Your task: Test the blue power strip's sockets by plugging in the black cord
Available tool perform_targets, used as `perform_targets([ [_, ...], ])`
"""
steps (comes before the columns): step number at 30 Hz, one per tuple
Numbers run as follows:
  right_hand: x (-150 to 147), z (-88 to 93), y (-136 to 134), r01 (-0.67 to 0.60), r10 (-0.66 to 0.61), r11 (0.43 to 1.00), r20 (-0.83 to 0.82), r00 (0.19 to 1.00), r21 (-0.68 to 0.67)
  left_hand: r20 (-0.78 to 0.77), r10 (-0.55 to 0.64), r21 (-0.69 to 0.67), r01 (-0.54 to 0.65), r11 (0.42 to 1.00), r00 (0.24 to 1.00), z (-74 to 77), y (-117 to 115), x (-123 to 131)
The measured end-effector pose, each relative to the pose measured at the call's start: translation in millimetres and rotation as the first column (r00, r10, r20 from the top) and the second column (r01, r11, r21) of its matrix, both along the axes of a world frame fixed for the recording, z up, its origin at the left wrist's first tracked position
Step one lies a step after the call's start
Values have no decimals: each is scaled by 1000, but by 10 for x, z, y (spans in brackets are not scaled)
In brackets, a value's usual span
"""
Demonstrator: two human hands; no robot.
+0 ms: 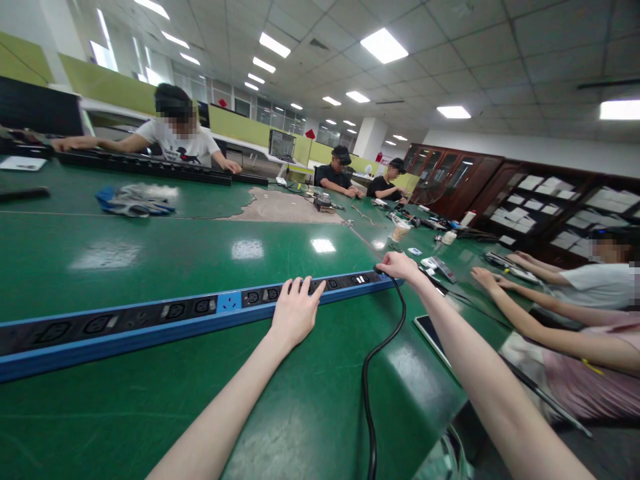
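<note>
A: Where to find the power strip (193,313)?

B: On the green table (100,413), laid slantwise across, from the left edge of the view to just under the right hand (397,265).

A: How far along, judging by that?

B: Apparently partway, with the black cable (365,380) brought up against the far right end of the strip. Cannot tell whether plugged in fully, being hidden there by the fingers.

A: Anything left undone?

B: Perhaps just that one connection, if not yet seated. Along the rest, look at the black sockets and the blue outlet (229,302): no plug to be seen in any. Under the left hand (296,310), impossible to check.

A: How posed, that left one?

B: Palm down over the middle of the strip, fingers spread and touching the socket face, pinching nothing. Perhaps steadying; hard to say how firmly. Wrist low, on the near side, with the forearm slanting from the bottom edge.

A: And the right?

B: Set farther out, thumb and fingers pressed together, pinching the cable's end. Forearm long and slanted from the lower right corner, passing beside a flat device (434,341). Between both forearms, a loose curve of cable.
</note>
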State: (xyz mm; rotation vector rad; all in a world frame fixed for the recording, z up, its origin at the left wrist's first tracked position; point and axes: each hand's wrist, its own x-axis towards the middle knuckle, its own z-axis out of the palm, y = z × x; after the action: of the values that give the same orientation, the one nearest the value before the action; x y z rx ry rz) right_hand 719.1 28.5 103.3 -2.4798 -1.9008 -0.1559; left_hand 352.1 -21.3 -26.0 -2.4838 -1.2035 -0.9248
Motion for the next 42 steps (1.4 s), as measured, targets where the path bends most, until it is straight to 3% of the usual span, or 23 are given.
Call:
perform_targets([
  [4,195,258,-201,-6,41,982,-183,982,191,4,-5,9,5,1000,1000,3,-3,-1],
  [7,386,350,-312,14,58,982,-374,926,189,12,-4,7,4,1000,1000,4,-7,0],
  [9,491,332,-327,14,60,985,-410,910,175,17,-4,4,4,1000,1000,5,-8,0],
  [16,594,81,-125,-161,165,980,-31,986,117,12,-6,12,6,1000,1000,9,-4,-4],
  [21,553,-115,-8,-196,197,980,-16,980,20,5,-6,15,6,1000,1000,8,-3,-7],
  [25,577,-183,16,-215,215,976,8,977,34,4,-6,13,6,1000,1000,4,1,-7],
  [42,395,-182,8,6,-6,1000,26,1000,13,11,-5,16,5,1000,1000,-11,1,3],
])
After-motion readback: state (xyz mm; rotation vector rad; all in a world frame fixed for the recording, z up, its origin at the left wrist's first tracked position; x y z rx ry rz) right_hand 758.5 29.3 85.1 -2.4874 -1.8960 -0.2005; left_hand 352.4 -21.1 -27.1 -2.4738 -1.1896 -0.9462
